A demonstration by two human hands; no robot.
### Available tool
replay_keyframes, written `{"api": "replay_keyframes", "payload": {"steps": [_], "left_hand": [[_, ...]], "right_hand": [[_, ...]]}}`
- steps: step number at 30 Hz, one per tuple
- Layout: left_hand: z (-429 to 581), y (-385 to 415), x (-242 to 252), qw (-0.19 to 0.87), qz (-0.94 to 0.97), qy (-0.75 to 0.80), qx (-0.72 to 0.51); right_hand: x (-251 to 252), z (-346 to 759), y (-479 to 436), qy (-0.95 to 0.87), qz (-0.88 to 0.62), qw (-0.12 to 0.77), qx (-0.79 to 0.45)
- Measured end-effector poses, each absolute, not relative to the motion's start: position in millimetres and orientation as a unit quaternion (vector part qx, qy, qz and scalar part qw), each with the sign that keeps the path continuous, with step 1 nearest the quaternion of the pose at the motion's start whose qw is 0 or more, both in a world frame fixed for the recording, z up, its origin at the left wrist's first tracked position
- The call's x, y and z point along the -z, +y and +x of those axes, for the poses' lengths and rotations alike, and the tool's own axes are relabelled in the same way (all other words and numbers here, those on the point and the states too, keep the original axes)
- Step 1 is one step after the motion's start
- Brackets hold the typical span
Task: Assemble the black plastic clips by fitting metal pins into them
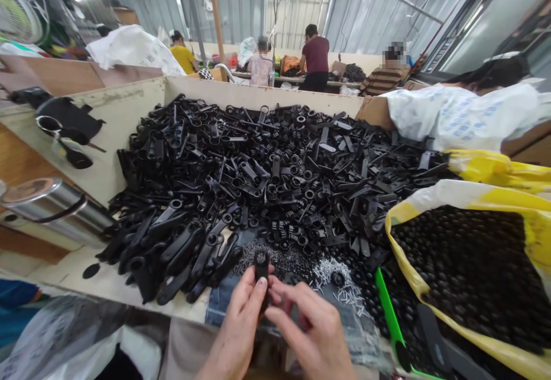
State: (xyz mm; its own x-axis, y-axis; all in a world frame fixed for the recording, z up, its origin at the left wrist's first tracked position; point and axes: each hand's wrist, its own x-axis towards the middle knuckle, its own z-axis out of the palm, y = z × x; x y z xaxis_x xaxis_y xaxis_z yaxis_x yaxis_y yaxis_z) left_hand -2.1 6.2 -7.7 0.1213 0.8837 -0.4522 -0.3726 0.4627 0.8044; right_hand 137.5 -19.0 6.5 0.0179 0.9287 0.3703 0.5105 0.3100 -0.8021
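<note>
My left hand (239,322) is closed around a black plastic handle piece with a ring-shaped end (262,262), its thumb pressed on the front. The ring end points up and away from me. Against the right side of the piece are the bent fingers of my right hand (312,325); whatever lies between them is hidden. Just beyond both hands, a heap of tiny dark metal parts (286,259) and a pile of silver pins (338,279) rest on a denim cloth (221,305). To the left lie several finished-looking black handles (183,248).
A big heap of black plastic parts (275,167) fills the wooden-walled bench. On the right stands a yellow-edged sack (408,208) of small black pieces, beside a green tray edge (387,305). A steel flask (55,208) is at left. Several people (316,53) work behind.
</note>
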Motion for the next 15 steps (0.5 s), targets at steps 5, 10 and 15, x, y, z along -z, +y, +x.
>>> {"api": "replay_keyframes", "payload": {"steps": [5, 10, 15], "left_hand": [[-13.1, 0.7, 11.2, 0.670, 0.439, 0.500, -0.329], [-20.1, 7.5, -4.9, 0.578, 0.581, 0.476, -0.318], [-21.9, 3.1, -9.3, 0.489, 0.653, 0.464, -0.345]], "right_hand": [[-15.7, 147.5, -2.7, -0.495, -0.574, 0.467, -0.456], [-9.5, 146.9, -3.1, -0.475, -0.546, 0.505, -0.471], [-8.1, 149.4, -14.6, -0.463, -0.549, 0.497, -0.487]]}}
